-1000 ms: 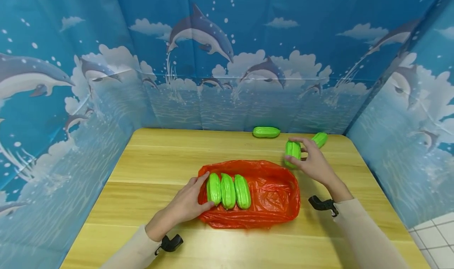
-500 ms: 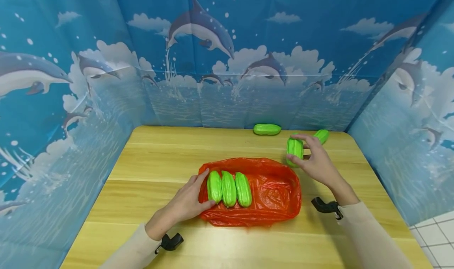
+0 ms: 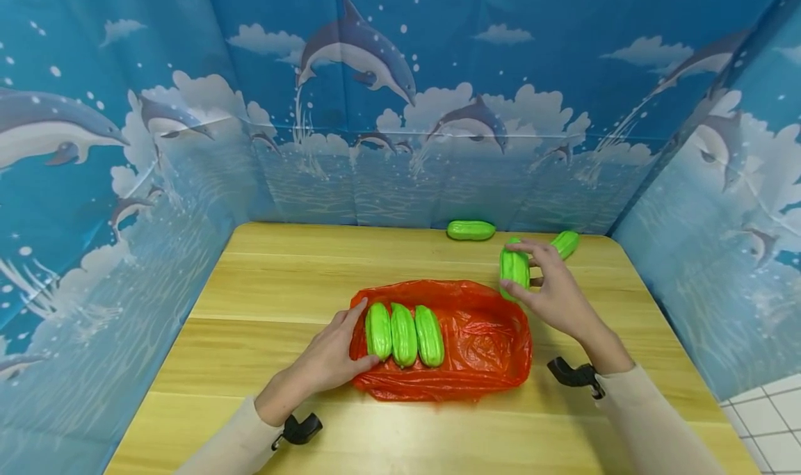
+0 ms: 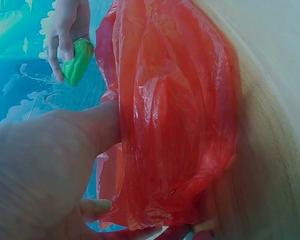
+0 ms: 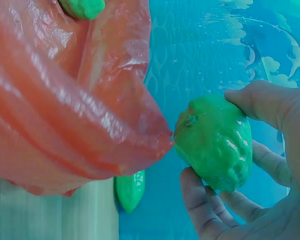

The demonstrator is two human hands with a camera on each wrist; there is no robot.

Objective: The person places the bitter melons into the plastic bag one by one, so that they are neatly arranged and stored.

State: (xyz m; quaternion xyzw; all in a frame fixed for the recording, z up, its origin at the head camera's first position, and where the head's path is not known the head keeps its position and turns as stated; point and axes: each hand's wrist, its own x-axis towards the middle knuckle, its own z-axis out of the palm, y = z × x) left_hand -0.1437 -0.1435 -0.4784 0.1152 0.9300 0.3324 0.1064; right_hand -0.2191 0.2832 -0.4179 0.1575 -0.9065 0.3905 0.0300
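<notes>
My right hand pinches a ridged green bitter melon between thumb and fingers, just beyond the right back corner of a red plastic bag. In the right wrist view, this bitter melon is seen end-on, close to the bag's rim. My left hand holds the bag's left end, its thumb reaching inside the rim. Three more bitter melons lie side by side in the left half of the spread bag. What supports the bag from within is hidden.
One bitter melon lies at the table's back edge. Another bitter melon sits near the back right corner, partly behind my right hand. A dolphin-print curtain encloses the wooden table at the back and sides.
In the last half second my right hand has shifted slightly left towards the bag with its bitter melon. The left hand stays at the bag's left end.
</notes>
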